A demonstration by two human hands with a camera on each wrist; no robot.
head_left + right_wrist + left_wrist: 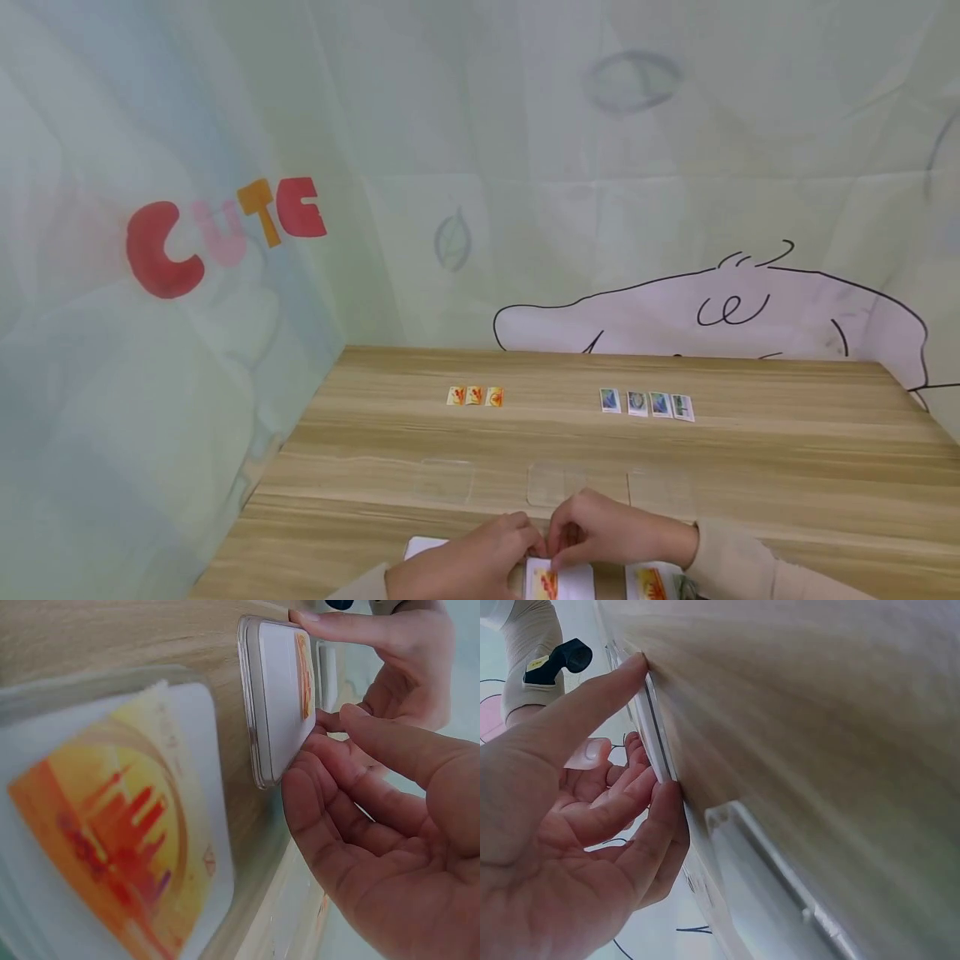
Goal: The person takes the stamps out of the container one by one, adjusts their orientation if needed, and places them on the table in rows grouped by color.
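Observation:
A flat clear plastic case [576,582] with a white card and an orange stamp [544,585] lies at the table's front. My left hand [465,560] grips it, with the thumb [634,671] on one edge and the fingers at the opposite edge. From the far right side, my right hand [611,533] holds the case's edge with curled fingers [304,802]. Its thumb [390,742] hovers above the case in the right wrist view. Beside it lies a second case with a larger-looking orange stamp [112,847]. Another white card [425,545] is partly covered by my left forearm.
Three clear plastic pieces [444,482] lie in a row beyond my hands. Farther back are three orange stamps [475,396] at left and several bluish stamps [637,403] at right. A printed cloth [420,267] hangs behind the wooden table [360,433].

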